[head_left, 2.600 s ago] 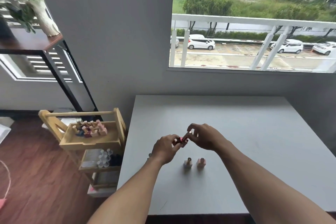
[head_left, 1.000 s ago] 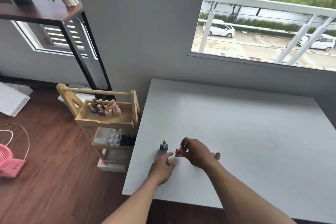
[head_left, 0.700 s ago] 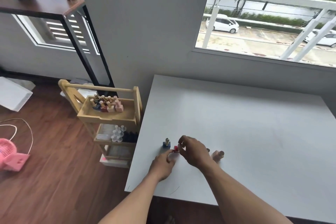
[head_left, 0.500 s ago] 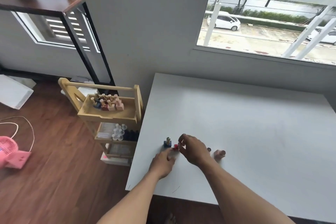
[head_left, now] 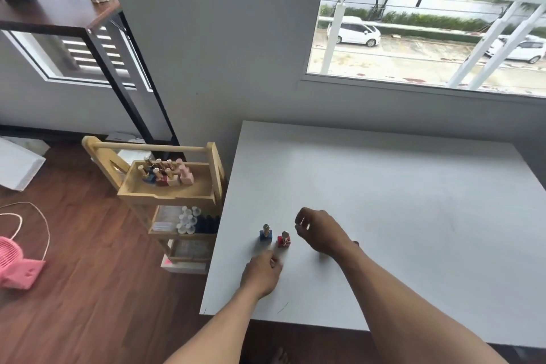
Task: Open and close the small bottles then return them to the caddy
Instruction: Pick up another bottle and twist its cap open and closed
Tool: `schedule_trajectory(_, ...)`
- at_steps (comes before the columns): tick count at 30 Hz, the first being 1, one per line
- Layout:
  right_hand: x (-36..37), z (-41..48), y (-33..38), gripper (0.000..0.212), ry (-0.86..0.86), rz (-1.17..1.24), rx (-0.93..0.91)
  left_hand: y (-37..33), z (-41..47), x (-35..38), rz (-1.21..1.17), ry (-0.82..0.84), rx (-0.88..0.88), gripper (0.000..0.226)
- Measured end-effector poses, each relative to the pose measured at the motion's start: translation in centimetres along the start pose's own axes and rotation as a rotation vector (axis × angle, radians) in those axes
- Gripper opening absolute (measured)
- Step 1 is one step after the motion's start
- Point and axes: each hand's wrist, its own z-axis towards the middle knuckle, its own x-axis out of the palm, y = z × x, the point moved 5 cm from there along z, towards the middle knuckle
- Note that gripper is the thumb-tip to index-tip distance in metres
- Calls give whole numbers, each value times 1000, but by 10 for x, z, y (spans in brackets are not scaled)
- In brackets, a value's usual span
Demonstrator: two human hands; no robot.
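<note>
Two small bottles stand upright side by side near the left edge of the white table point(head_left: 384, 186): a blue bottle point(head_left: 266, 233) with a gold cap and a red bottle point(head_left: 284, 240) just right of it. My right hand point(head_left: 320, 232) hovers just right of the red bottle, fingers loosely curled, holding nothing. Resting on the table just in front of the bottles, my left hand point(head_left: 261, 273) has loosely curled fingers and is empty. A sliver of another bottle point(head_left: 356, 243) shows behind my right wrist. The wooden caddy point(head_left: 177, 196) stands left of the table, with several bottles point(head_left: 165, 176) in its top tray.
The caddy's lower shelves hold white caps and dark bottles. A pink fan point(head_left: 14, 266) with a cord lies on the wooden floor at the left. A black-framed shelf point(head_left: 97, 23) stands behind the caddy. The wall and window close off the table's far side.
My right hand has let go of the red bottle and moved right; the bottle now stands beside the blue one. My left hand has drawn back toward me.
</note>
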Motion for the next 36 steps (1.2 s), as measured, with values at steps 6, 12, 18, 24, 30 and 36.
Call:
schedule_trajectory(6,-48,-10,-38,15,-185,63,107,-27,1,20,20,53,120,16)
schedule_trajectory(12,-56,-33,-75,17,-196,97,203,-61,9,36,22,121,203,38)
schedule_trajectory(18,-51,-50,-99,14,-203,106,258,-88,20,44,86,106,265,47)
schedule_trajectory(24,-56,-60,-110,12,-240,66,247,-98,33,52,174,39,284,35)
schedule_trajectory(30,-61,-60,-113,12,-265,73,234,-102,33,50,260,-90,318,26)
schedule_trajectory(36,-67,-54,-98,29,-259,66,173,-117,20,39,210,-108,413,35)
